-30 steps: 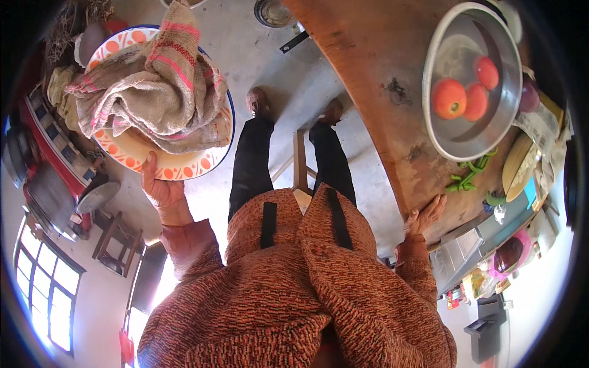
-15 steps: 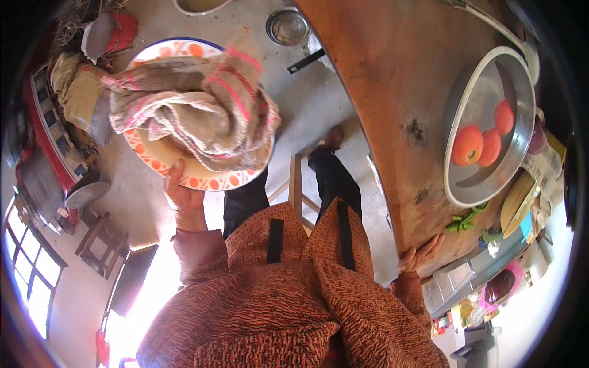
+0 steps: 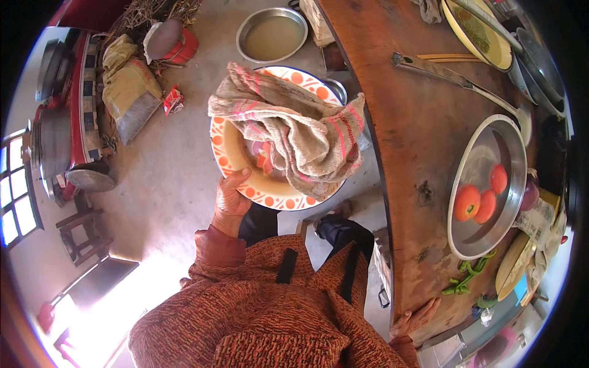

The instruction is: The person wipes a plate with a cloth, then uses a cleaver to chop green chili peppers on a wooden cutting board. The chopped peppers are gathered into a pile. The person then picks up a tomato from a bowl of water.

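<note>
My left hand [image 3: 230,202] grips the near rim of a round dish [image 3: 228,162] with an orange-dotted border, thumb over the edge, and holds it above the floor. A crumpled beige cloth [image 3: 300,138] with pink stripes covers much of the dish's inside. Flat on the brown table [image 3: 411,227] rests my right hand [image 3: 416,319], empty, fingers stretched out. Ahead of it on the tabletop lie green chillies [image 3: 469,273]. Beyond these stands a metal basin [image 3: 475,242] holding three red tomatoes [image 3: 467,202].
A basin of cloudy water [image 3: 241,37] stands on the floor ahead. A long-handled metal utensil [image 3: 454,75] lies across the table near a yellow bowl [image 3: 453,27]. Leftward are a filled sack [image 3: 132,92], a red container [image 3: 182,49] and a wooden stool [image 3: 83,236].
The view has shifted, bringing the water basin and the long utensil further into sight. My left hand still carries the dish with the cloth, now nearer the table edge. My right hand remains on the table.
</note>
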### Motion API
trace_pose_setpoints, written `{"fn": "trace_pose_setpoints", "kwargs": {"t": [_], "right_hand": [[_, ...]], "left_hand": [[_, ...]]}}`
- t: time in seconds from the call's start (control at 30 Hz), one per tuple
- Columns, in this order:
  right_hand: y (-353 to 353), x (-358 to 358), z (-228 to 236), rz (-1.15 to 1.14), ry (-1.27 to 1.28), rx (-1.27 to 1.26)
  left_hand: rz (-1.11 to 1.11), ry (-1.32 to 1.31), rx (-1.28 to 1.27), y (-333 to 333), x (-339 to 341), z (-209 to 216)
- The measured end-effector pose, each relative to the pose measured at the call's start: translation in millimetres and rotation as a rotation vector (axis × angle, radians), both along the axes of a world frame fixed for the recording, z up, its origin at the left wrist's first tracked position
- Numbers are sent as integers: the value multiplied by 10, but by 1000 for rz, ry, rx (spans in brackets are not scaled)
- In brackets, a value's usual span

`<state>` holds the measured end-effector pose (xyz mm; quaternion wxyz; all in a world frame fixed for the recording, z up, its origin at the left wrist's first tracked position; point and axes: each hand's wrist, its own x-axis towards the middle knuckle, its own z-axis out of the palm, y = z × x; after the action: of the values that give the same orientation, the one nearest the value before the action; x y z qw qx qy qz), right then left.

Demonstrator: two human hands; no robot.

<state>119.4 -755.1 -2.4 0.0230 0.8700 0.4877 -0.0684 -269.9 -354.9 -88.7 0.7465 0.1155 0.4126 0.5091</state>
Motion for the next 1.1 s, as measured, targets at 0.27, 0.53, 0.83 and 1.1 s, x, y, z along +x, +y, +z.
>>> {"fn": "trace_pose_setpoints", "kwargs": {"t": [0.27, 0.53, 0.83, 1.1], "right_hand": [[115, -63, 122, 29, -94, -20], [234, -156, 213, 27, 127, 243], [1798, -1608, 664, 873, 223, 653], [2557, -2235, 556, 1057, 88, 626]], "left_hand": [[47, -9, 154, -318, -50, -35], [40, -81, 239, -748, -375, 565], [-71, 68, 112, -1166, -581, 628], [-229, 79, 392, -1560, -599, 1107]]}}
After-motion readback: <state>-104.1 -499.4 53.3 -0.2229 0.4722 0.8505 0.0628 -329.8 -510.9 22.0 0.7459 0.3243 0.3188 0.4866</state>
